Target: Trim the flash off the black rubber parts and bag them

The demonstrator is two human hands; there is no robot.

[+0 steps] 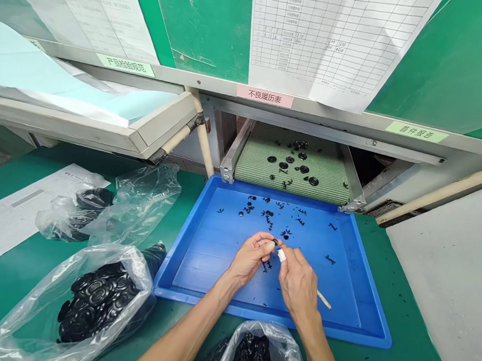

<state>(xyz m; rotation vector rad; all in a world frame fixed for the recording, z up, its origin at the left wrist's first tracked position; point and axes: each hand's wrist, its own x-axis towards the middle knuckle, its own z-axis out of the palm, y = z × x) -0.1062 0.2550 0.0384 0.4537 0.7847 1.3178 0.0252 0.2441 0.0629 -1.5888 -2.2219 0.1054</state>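
Pinching a small black plastic piece (277, 242) above a blue tray (198, 301)

Bringing left hand (251, 256) and right hand (297, 279) together, clamped on the piece; gripping a wooden stick (323, 299) in the right, over scattered black bits (268, 213).

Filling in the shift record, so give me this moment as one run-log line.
left hand: holds black part | right hand: holds wooden-handled tool | over: blue tray

Both forearms (185, 332) angle inward; the left hand (251, 257) and right hand (299, 281) pinch together at the fingertips, one right finger (281, 255) taped white.
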